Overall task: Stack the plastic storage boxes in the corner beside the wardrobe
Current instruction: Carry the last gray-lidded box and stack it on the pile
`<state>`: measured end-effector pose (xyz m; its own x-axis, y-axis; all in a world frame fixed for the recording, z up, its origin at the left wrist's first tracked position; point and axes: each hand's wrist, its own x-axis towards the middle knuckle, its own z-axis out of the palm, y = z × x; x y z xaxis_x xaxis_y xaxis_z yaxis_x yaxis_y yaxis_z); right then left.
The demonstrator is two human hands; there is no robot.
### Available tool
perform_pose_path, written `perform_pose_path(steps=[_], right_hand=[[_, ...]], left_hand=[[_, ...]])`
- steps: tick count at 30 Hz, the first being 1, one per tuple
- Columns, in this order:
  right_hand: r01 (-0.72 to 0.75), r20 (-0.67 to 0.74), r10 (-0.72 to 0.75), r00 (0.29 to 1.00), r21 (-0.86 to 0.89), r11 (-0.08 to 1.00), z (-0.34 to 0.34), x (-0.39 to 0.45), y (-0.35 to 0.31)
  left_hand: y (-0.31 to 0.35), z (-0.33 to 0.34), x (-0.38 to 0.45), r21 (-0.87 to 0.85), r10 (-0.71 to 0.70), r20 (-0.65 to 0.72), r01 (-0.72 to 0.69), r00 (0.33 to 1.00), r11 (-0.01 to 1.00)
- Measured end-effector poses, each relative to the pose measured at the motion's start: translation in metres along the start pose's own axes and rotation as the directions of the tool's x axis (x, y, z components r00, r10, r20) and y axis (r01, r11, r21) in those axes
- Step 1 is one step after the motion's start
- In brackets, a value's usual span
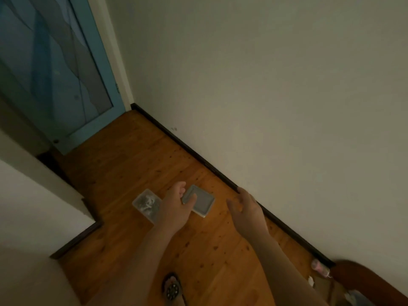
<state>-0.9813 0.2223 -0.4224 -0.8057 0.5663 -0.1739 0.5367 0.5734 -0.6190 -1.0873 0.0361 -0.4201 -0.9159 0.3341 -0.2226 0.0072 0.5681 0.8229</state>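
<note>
While both arms reach out over the wooden floor (132, 155), we see the left hand (176, 206) with relaxed fingers and its thumb over the edge of a grey lid (202, 203), though we cannot tell whether it touches. A clear storage box (145, 204) sits on the floor just left of that hand, and the right hand (247, 208) hovers open and empty near the dark skirting board (198, 157)

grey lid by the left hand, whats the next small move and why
Probably close the left hand on the grey lid and carry it toward the clear box. The lid lies flat on the wooden floor beside the box, which looks uncovered with items inside. Both hands look open; the right hand hovers empty.
</note>
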Motion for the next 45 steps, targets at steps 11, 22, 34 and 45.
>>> perform_pose_path(steps=[11,22,34,45], right_hand=[[-0.095,0.055,0.097,0.994,-0.031,0.995,0.063,0.096,-0.008],[-0.141,0.080,0.143,0.986,-0.029,0.990,0.166,0.208,0.077],[-0.113,0.113,0.120,0.986,-0.070,0.991,0.352,0.308,0.222],[-0.164,0.076,0.169,0.983,-0.077,0.983,0.501,0.364,0.339]], left_hand=[[-0.018,-0.001,0.122,0.033,-0.032,0.088,0.029,0.996,0.999],[-0.118,0.090,0.245,0.122,-0.131,0.140,0.114,0.981,0.986],[-0.302,0.228,0.369,0.217,-0.105,0.125,0.076,0.987,0.973],[-0.449,0.326,0.447,0.265,-0.108,0.165,0.061,0.980,0.962]])
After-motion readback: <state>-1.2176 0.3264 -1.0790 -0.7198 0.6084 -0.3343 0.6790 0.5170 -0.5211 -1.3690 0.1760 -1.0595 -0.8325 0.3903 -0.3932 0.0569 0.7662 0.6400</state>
